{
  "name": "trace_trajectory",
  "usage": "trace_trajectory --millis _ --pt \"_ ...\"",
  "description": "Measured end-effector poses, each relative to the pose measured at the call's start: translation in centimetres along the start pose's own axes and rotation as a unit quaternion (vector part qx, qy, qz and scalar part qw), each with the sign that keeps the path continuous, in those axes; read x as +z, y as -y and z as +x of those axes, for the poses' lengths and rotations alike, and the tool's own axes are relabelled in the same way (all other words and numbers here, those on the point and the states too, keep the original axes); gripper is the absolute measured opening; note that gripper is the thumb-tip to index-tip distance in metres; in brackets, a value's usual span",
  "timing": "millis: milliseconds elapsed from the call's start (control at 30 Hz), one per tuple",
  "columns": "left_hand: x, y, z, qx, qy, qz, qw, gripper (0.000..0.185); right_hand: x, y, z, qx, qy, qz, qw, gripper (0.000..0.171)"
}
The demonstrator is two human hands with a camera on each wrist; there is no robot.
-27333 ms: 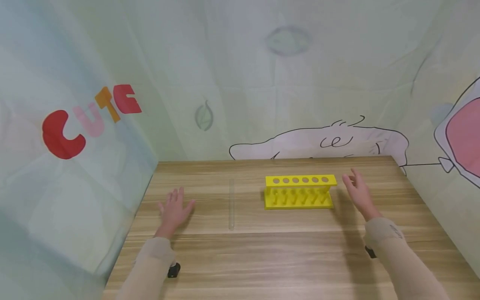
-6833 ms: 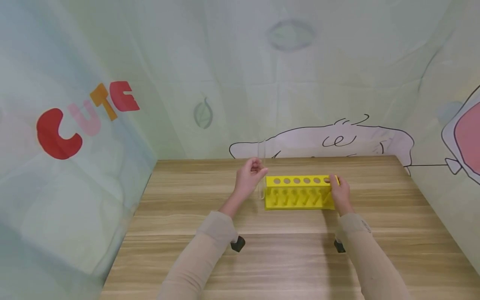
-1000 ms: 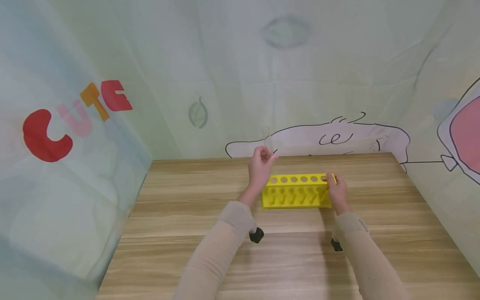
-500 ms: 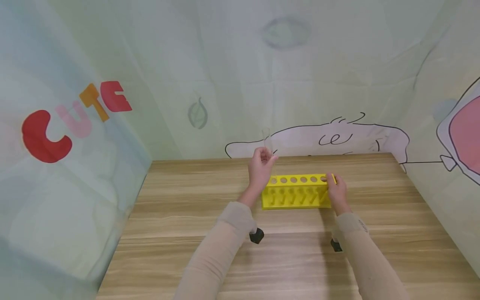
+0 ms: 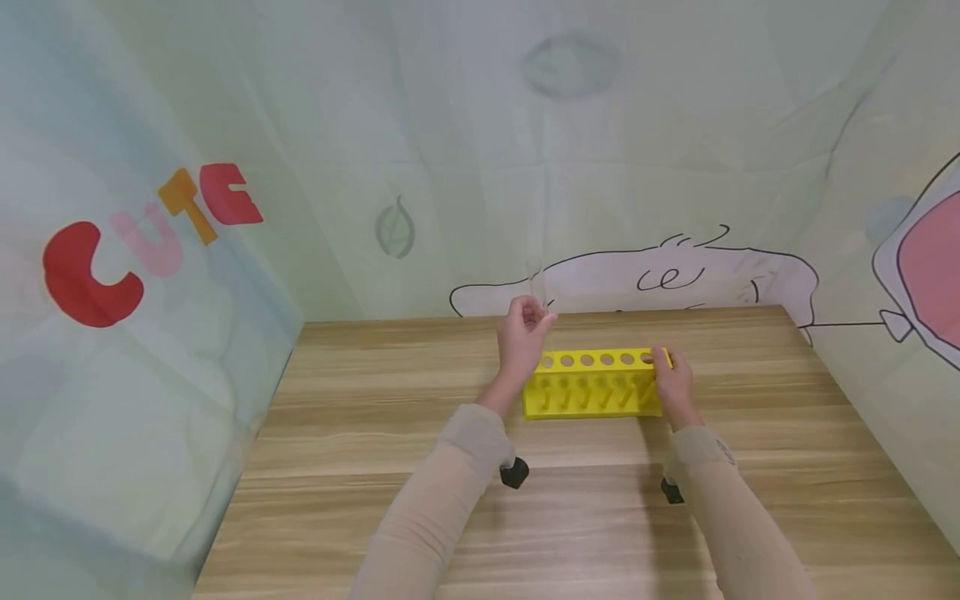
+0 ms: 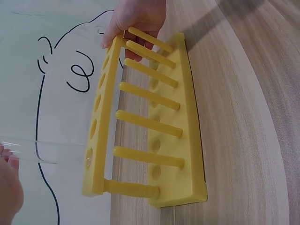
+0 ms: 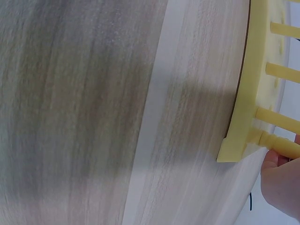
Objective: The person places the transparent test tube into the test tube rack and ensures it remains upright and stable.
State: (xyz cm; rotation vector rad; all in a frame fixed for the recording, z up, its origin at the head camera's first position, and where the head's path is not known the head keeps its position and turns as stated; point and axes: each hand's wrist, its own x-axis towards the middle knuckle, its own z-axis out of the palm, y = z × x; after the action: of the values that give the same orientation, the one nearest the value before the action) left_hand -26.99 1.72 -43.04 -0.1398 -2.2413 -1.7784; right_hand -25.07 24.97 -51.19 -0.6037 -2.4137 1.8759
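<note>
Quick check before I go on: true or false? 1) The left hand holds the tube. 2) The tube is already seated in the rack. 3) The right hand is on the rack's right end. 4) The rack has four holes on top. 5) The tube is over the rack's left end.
1) True: the left hand pinches the clear tube upright.
2) False: in the left wrist view the tube's tip is just short of the end hole of the rack, not through it.
3) True: the right hand grips that end.
4) False: the top bar shows six holes.
5) True: it is above the leftmost hole.
</note>
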Motion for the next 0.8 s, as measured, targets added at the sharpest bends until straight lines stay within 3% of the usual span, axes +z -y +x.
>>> trace_trajectory --millis 233,600,800 --pt "0.10 0.24 0.05 -0.020 0.010 0.028 0.9994 0.028 0.09 -0.04 0.02 -0.002 -0.003 0.003 1.000 0.055" --pt "0.26 0.46 -0.05 -0.018 0.014 0.049 0.9985 0.033 0.10 -0.03 -0.04 -0.005 -0.011 0.002 1.000 0.051" --pt "0.29 0.57 -0.17 -0.016 0.019 0.062 0.9978 0.034 0.01 0.10 -0.29 -0.008 -0.003 -0.004 1.000 0.060"
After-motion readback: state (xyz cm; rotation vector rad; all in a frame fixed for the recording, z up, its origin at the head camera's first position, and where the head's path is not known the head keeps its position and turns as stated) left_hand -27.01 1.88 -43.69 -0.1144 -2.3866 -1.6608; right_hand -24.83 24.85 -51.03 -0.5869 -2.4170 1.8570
